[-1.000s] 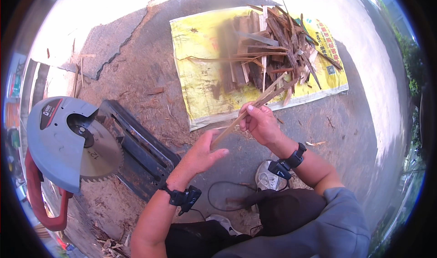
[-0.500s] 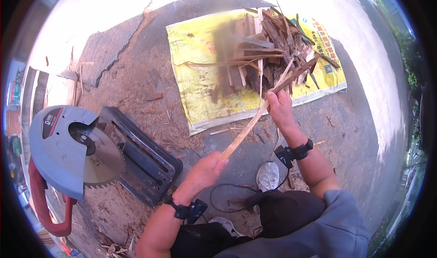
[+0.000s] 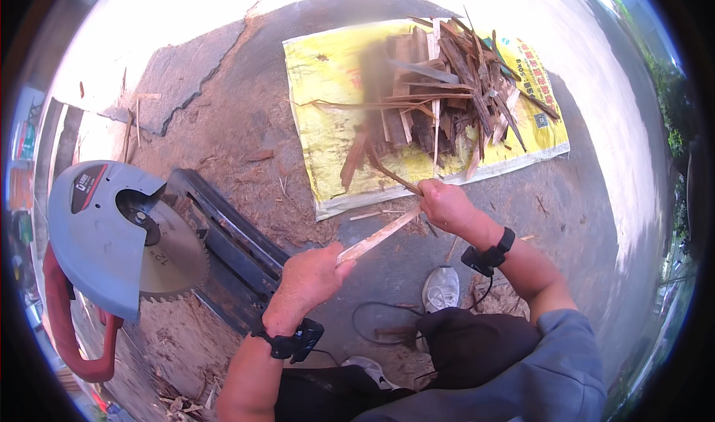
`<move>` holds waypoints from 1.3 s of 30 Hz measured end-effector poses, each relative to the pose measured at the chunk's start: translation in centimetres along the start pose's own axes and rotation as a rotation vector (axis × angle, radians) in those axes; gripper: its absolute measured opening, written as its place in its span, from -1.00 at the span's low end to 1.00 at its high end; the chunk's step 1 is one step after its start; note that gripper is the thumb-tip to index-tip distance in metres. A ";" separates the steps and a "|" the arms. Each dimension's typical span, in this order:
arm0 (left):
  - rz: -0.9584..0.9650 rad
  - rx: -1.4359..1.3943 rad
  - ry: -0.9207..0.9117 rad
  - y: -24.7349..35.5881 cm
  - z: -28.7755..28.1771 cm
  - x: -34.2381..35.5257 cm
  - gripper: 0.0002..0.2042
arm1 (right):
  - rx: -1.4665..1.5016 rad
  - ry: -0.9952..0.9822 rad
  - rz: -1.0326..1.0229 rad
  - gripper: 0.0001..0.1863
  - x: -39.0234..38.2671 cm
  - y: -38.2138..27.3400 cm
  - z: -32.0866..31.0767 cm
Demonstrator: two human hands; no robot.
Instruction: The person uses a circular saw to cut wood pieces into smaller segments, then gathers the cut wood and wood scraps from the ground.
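A pale wooden strip [image 3: 381, 234] slants between my two hands. My left hand [image 3: 307, 279] is closed round its lower end. Farther right and higher, my right hand [image 3: 447, 207] grips its other end. From my right hand a thin darker piece of wood [image 3: 393, 175] sticks out up and to the left, over the yellow sack's near part. Whether it is still joined to the pale strip is hidden in the fist. Beyond my hands, a heap of split wood pieces [image 3: 460, 75] lies on the flattened yellow sack [image 3: 331, 187].
A cut-off saw with a bare toothed blade [image 3: 177, 256], grey guard [image 3: 93, 228] and red handle [image 3: 63, 325] stands at the left, close to my left forearm. Its black base [image 3: 231, 236] lies beside it. A dark cable [image 3: 356, 325] loops near my shoe [image 3: 441, 288]. Wood scraps litter the concrete.
My right hand has come down and left, turning over. The darker wood that pointed up and right now points up and left. My left hand has shifted slightly left.
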State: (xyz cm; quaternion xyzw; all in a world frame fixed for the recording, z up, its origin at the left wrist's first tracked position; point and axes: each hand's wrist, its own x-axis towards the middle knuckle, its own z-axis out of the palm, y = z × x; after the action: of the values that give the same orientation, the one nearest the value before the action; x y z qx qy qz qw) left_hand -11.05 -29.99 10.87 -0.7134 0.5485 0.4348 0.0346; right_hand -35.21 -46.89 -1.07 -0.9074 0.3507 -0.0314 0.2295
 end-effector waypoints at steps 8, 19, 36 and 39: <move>0.047 -0.241 0.054 -4.0 1.2 0.9 -0.73 | 0.202 -0.270 -0.213 -0.63 -0.4 -0.7 -1.4; -0.050 -0.726 0.066 -4.2 0.5 1.0 -0.63 | 0.146 -0.242 -0.367 -0.61 -4.8 -2.8 -1.9; 0.102 -0.653 0.305 -5.8 2.1 2.4 -0.63 | -0.333 0.616 0.108 -0.55 7.8 4.1 -11.4; 0.076 -0.600 0.257 -6.6 2.8 2.4 -0.61 | -0.271 0.485 -0.153 -0.63 10.7 1.8 -8.3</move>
State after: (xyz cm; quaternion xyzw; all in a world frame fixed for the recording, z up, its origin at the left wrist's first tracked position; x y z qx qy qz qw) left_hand -7.29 -27.76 4.73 -0.7198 0.4221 0.4844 -0.2628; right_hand -30.08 -58.23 4.43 -0.9196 0.3270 -0.2175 0.0124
